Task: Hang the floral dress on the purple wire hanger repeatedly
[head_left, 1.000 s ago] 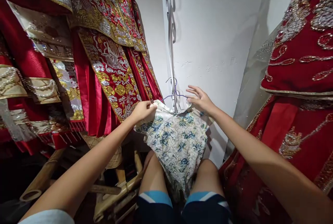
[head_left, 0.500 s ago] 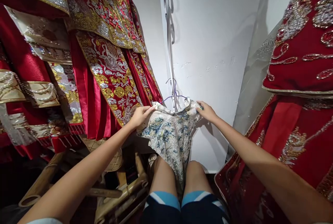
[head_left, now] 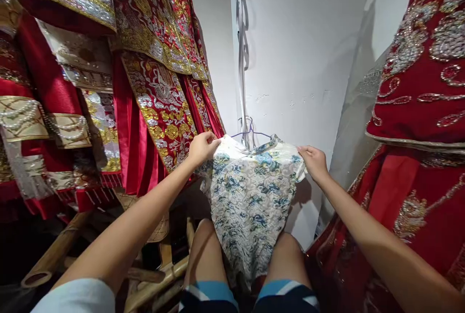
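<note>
A white short-sleeved dress (head_left: 254,196) with blue floral patterning is spread between my hands, its lower part hanging down between my knees. My left hand (head_left: 203,149) pinches its shoulder on the left. At the opposite side, my right hand (head_left: 314,162) grips the sleeve edge between thumb and fingers. A thin purple hanger (head_left: 251,132) shows above the collar, its arms running into the neck opening. The rest of the hanger is hidden inside the garment.
Red robes with gold and silver embroidery (head_left: 163,100) hang on the left. More beaded red garments (head_left: 417,109) hang close on the right. Bamboo poles (head_left: 58,250) lie low at left. A white strip (head_left: 240,61) runs down the pale wall (head_left: 301,51) ahead.
My hands have moved apart, the right one outward to the sleeve edge. The dress is now stretched wider and flatter, with its front more fully facing me.
</note>
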Demonstrator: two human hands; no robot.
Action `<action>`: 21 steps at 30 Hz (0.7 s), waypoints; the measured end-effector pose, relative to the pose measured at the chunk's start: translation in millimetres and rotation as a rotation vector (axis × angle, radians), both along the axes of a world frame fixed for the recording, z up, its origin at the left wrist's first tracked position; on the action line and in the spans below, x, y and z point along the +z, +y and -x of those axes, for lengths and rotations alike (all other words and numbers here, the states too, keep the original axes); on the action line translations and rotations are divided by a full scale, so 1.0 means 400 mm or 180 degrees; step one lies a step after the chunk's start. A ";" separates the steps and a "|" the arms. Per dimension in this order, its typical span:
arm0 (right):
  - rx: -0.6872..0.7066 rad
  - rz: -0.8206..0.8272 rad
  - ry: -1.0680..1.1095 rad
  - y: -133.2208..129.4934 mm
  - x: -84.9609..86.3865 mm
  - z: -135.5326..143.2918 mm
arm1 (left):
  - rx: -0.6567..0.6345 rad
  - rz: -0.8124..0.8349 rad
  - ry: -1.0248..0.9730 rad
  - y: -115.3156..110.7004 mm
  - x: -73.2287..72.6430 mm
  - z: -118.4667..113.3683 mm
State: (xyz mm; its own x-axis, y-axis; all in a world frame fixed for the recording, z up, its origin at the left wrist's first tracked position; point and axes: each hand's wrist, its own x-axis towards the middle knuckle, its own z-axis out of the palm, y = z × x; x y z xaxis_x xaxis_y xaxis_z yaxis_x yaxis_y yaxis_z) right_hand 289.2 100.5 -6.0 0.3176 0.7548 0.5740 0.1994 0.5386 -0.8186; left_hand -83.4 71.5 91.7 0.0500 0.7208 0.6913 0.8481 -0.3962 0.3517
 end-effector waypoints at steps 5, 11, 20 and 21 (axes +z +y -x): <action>0.0075 -0.0256 0.0768 -0.029 0.058 0.003 | -0.0091 -0.0170 0.0268 0.012 0.022 -0.015; 0.0030 -0.0522 0.1390 -0.115 0.164 0.016 | 0.0186 -0.0312 0.0296 0.005 0.038 -0.071; 0.1860 -0.0176 0.0390 -0.486 0.241 0.136 | -0.0809 -0.1317 -0.0566 -0.008 -0.044 -0.135; 0.2573 0.0421 -0.0083 -0.511 0.242 0.162 | -0.0891 -0.1340 -0.0785 -0.001 -0.060 -0.143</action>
State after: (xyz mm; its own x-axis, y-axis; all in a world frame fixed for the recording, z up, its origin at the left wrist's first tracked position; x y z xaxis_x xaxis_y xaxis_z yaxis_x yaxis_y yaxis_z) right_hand 224.5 -104.0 90.8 -0.3658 0.8069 0.4639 -0.1892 0.4236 -0.8859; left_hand -26.3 71.1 67.8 0.0002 0.3627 0.9319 0.6032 -0.7433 0.2892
